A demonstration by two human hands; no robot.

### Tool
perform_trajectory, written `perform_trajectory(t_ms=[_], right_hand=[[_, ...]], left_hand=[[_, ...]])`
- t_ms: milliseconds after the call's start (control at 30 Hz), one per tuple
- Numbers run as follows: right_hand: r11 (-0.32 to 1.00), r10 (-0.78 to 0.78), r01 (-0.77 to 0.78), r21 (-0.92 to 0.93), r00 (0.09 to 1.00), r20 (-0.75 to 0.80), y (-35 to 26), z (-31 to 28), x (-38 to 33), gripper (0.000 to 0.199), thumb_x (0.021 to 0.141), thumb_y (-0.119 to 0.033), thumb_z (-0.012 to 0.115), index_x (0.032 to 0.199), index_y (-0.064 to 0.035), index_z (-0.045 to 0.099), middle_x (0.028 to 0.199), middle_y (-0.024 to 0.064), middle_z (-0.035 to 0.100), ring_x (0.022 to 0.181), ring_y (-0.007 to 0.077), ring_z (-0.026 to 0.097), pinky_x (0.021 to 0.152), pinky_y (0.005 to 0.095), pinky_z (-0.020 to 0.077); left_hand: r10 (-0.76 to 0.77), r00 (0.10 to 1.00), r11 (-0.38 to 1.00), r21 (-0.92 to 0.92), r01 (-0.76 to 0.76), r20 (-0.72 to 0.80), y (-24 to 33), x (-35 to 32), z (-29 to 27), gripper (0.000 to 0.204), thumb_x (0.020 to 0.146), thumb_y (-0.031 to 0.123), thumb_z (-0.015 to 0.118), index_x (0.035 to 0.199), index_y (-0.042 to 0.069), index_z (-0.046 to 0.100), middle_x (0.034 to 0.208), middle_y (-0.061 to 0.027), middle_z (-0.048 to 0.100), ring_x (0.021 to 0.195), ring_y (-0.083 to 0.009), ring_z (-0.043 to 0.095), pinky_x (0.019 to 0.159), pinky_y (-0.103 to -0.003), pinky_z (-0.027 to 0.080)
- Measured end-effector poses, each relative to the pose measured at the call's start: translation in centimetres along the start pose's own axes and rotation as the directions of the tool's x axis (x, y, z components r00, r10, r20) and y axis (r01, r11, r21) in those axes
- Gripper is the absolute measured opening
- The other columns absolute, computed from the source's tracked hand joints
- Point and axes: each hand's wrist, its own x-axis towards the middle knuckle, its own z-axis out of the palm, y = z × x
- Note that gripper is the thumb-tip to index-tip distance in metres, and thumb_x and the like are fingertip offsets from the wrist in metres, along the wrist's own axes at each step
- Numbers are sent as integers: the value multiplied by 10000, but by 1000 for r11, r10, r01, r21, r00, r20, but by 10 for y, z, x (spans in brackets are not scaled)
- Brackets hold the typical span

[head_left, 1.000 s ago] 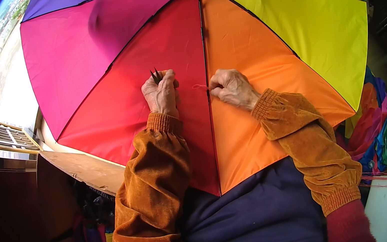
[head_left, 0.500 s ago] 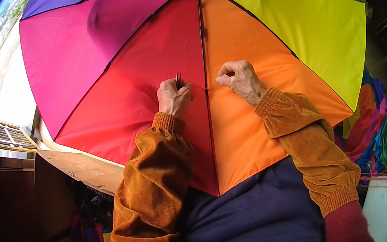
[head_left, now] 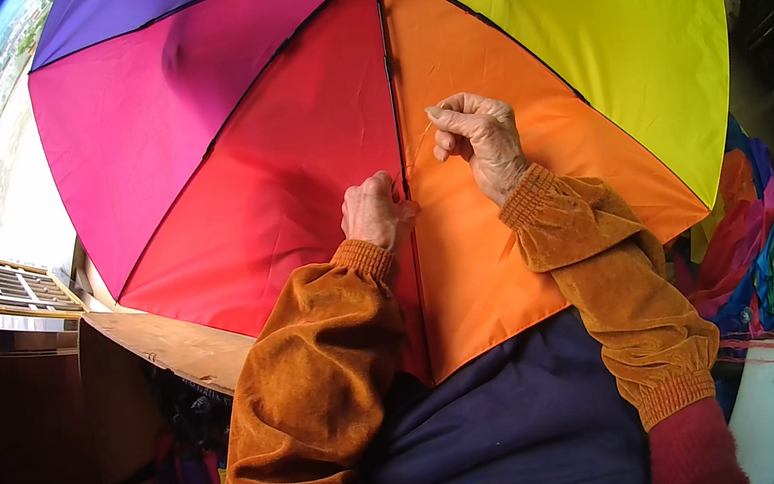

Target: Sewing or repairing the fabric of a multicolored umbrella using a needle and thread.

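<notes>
Thread (head_left: 420, 148) runs taut from the rib (head_left: 395, 119) to the right hand (head_left: 482, 141), pinched shut on it. Left hand (head_left: 374, 212) presses the umbrella (head_left: 291, 146) beside that rib (grip closed on fabric, apparently); pull steadily, along the rib.

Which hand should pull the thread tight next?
Probably the right hand. It is raised over the orange panel and seems to pinch a thin thread. The left hand is pressed against the dark rib, on the seam between red and orange.

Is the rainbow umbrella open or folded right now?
Open: the umbrella canopy is spread taut, its ribs fanning out. The left hand and right hand work at one rib.
</notes>
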Motion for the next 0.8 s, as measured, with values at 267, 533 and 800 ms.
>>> perform_trajectory(t_ms=[267, 533, 800], right_hand=[[984, 151, -164, 69, 976, 159, -10, 2, -4, 150, 866, -174, 550, 814, -46, 489, 624, 74, 547, 458, 145, 538, 398, 273, 437], [973, 215, -222, 55, 970, 118, -1, -7, -2, 140, 857, -141, 530, 794, -29, 475, 573, 54, 510, 361, 107, 435, 317, 259, 394], [900, 64, 60, -431, 962, 267, 10, -13, -3, 144, 725, -72, 564, 614, 18, 545, 534, 25, 477, 484, 114, 481, 457, 275, 430]], left_hand=[[-271, 952, 891, -338, 304, 141, -4, 2, -3, 60, 627, 15, 552, 681, -8, 537, 482, -99, 484, 445, -184, 517, 438, -344, 414], [-303, 773, 366, -681, 634, 557, 11, -3, -29, 192, 715, -4, 523, 611, 122, 422, 521, 50, 353, 384, -37, 295, 348, -212, 213], [-258, 761, 330, -686, 649, 596, 7, 1, -28, 188, 732, 3, 518, 619, 115, 420, 539, 40, 368, 395, -42, 292, 353, -215, 219]])
